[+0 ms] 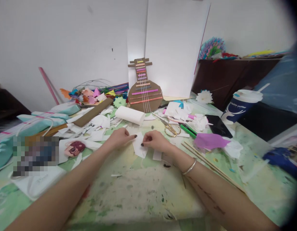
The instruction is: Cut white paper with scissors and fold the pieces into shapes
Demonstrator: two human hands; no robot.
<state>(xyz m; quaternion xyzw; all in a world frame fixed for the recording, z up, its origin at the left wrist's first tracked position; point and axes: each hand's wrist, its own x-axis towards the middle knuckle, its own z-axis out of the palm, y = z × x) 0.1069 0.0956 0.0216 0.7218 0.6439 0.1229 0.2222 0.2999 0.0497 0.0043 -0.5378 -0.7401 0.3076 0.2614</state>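
In the middle of the head view, a small white paper piece (139,152) with an angled lower edge lies between my two hands. My left hand (120,138) has its fingers curled, and its outstretched thumb rests on the paper's upper left edge. The fingers beneath are partly hidden. Thumb and fingers of my right hand (155,141) pinch the right side of the same piece. Under that wrist lies another small white paper scrap (157,155). Just beyond my hands is a rolled white paper (130,115). Gold-handled scissors (172,130) lie behind my right hand.
A cardboard lute model (145,96) leans against a white board (172,48). Right of me are wooden sticks (211,165), purple paper (209,140), a black phone (218,125) and a coffee cup (242,107). Paper scraps and a cardboard strip (94,112) lie left.
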